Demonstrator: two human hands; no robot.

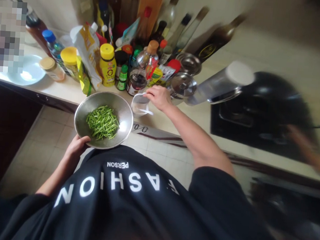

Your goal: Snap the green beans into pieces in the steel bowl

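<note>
A steel bowl [123, 132] with cut green vegetable strips [102, 122] in it is held in front of my body, at the counter's edge. My left hand [77, 146] grips its near left rim, the thumb over the edge and the other fingers hidden below. My right hand [159, 97] pinches the raised lid [141, 98] of a small clear seasoning box [136, 109] on the counter, just right of the bowl. A white spoon handle [146, 112] sticks out of this box. What the box holds is hard to make out.
Behind the bowl crowd several bottles and jars, among them a yellow squeeze bottle [107, 67] and a dark jar [136, 82]. A pale plate [29, 72] lies at left. To the right stand a clear jug [220, 82] and a black stove with a wok [276, 102].
</note>
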